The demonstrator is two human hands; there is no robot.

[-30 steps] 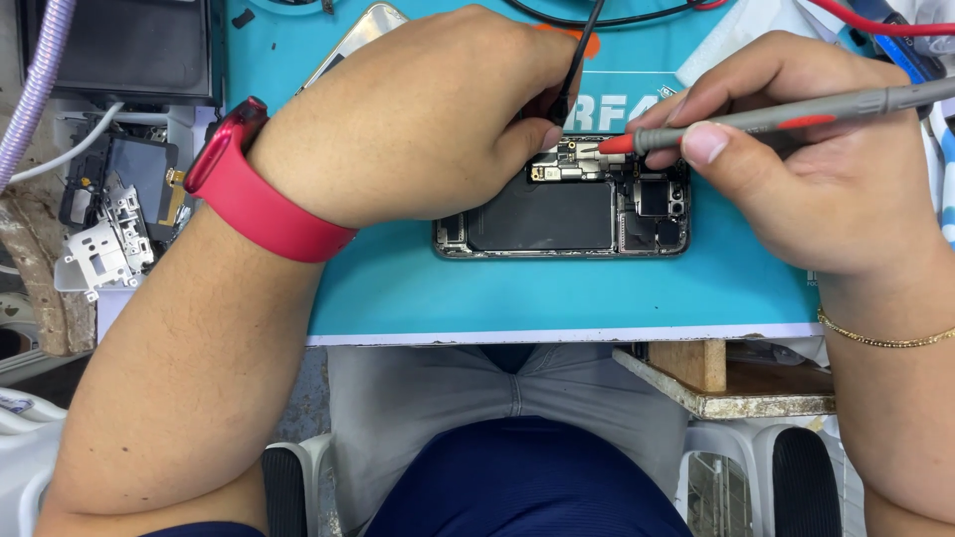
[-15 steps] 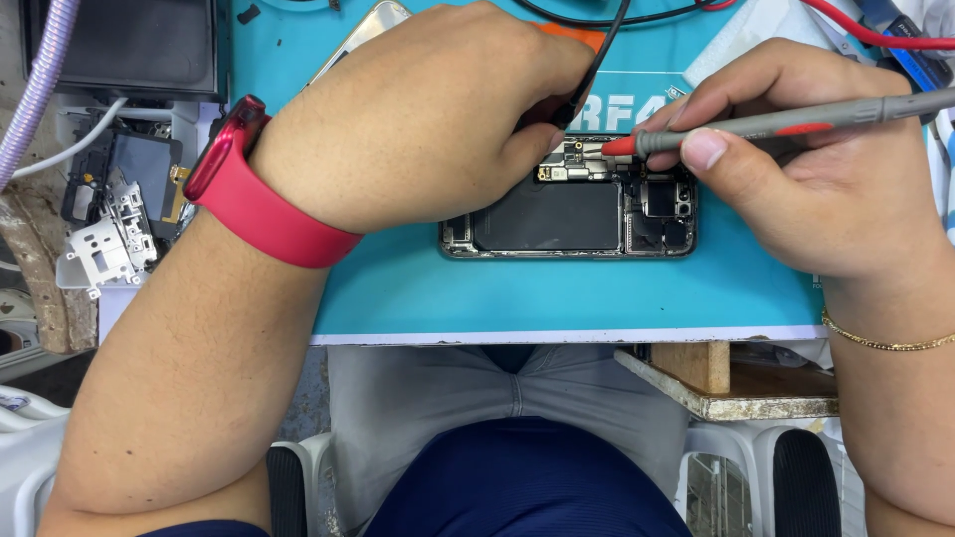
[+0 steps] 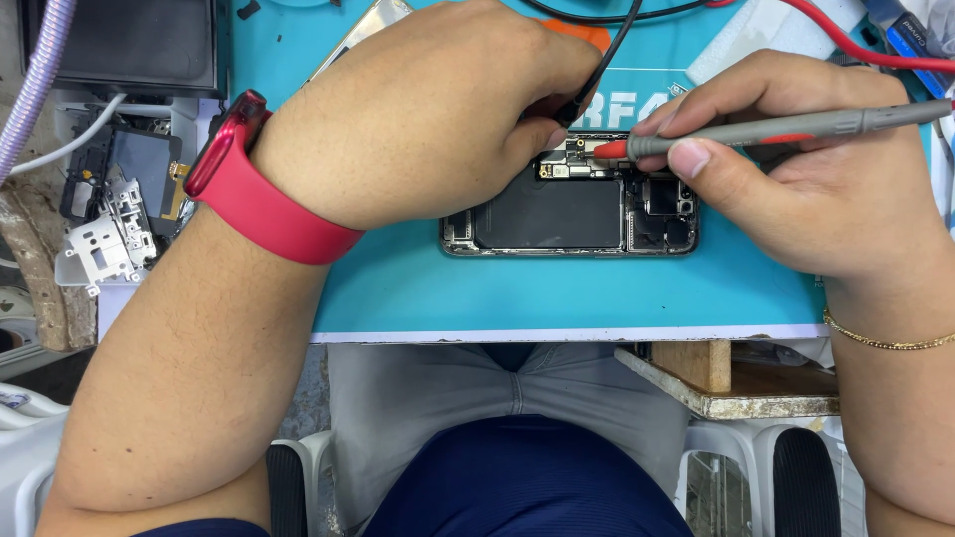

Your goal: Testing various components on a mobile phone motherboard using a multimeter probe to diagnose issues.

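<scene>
Head view: the left hand (image 3: 428, 109) is arching palm-down, fingers pinching a black probe (image 3: 582, 89), while the right hand (image 3: 796, 169) is gripping a grey probe (image 3: 776, 129) like a pen. Both tips are meeting on the opened phone (image 3: 567, 214), which is lying lengthwise left to right on a teal mat (image 3: 497, 288) covering the surface. Loose metal parts (image 3: 99, 234) are sitting at far left.

opened phone (image 3: 557, 214) | flat on mat | grey red-tipped probe (image 3: 756, 129) | tip on board
</scene>
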